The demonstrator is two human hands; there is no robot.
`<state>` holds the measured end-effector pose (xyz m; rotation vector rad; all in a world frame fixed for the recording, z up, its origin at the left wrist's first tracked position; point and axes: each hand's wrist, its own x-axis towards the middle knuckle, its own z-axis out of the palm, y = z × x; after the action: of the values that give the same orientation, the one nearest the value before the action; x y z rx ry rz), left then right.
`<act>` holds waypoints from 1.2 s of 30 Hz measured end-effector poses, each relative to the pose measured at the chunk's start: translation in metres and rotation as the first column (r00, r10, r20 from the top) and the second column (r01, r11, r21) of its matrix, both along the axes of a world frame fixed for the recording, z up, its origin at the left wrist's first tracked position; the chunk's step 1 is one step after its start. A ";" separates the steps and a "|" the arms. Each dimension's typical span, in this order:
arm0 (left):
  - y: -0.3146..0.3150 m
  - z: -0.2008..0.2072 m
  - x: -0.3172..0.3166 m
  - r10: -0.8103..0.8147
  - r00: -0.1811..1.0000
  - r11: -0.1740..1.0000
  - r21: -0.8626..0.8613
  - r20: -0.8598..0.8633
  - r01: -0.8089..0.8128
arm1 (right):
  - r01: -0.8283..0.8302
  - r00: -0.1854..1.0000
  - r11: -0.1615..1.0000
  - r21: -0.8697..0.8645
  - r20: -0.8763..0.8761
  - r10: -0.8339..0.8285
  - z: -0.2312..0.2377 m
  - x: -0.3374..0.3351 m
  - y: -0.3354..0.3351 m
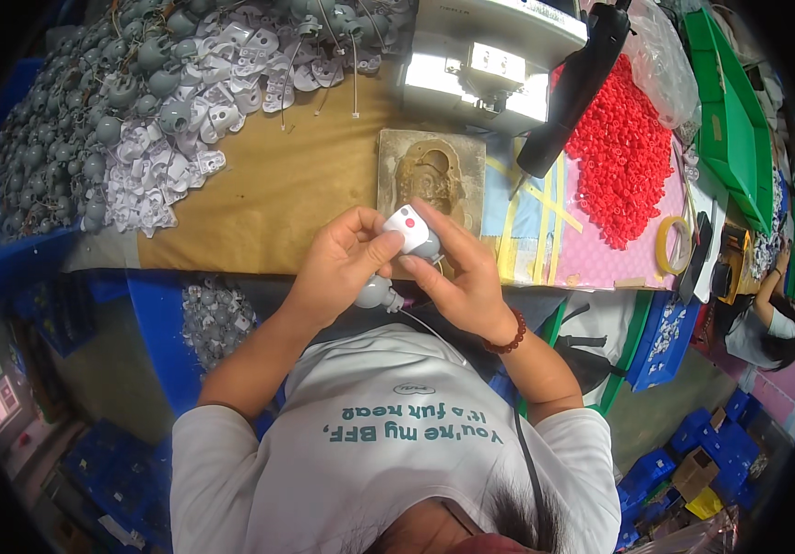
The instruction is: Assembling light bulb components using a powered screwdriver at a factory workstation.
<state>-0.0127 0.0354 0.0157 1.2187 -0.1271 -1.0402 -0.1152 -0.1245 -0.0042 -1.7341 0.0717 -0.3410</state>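
In front of my chest I hold a small plastic casing [403, 224], white on top with a red spot and grey underneath. My left hand [344, 254] pinches its white side between thumb and fingers. On the other side, my right hand [467, 275] is closed around the grey part with thumb and fingers. Below my left hand hangs a round grey plastic piece [374, 294] with a thin pale cable [423, 325] running toward my shirt; how it joins the casing is hidden. Just beyond my fingers lies a square block with a shaped hollow [388, 152].
Grey parts [56, 138] and white shells [153, 171] are heaped at left. A white machine [508, 28] and black electric screwdriver [573, 102] stand beyond the block. Red pieces [619, 148], yellow tape [672, 245] and a green tray [734, 120] are right. Another person [766, 323] works far right.
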 end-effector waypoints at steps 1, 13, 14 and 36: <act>-0.001 0.000 0.000 0.003 1.000 1.000 0.016 0.012 -0.003 | 0.011 1.000 1.000 0.006 -0.003 -0.011 0.000 0.000 0.001; -0.011 0.007 -0.012 0.115 0.982 0.992 -0.059 0.146 -0.108 | 0.137 0.989 0.990 0.020 0.053 -0.138 -0.004 -0.003 0.006; -0.012 0.009 -0.013 0.119 0.976 0.992 -0.051 0.184 -0.112 | 0.140 0.989 0.990 0.002 0.056 -0.140 -0.004 -0.004 0.005; 0.002 0.003 -0.029 0.130 0.773 0.987 -0.010 0.621 -0.158 | 0.192 0.949 0.963 -0.186 0.286 -0.134 0.003 -0.006 0.007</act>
<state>-0.0413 0.0371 0.0186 1.5526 -0.5204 -0.4699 -0.1211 -0.1178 -0.0012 -1.8803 -0.0203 -0.7295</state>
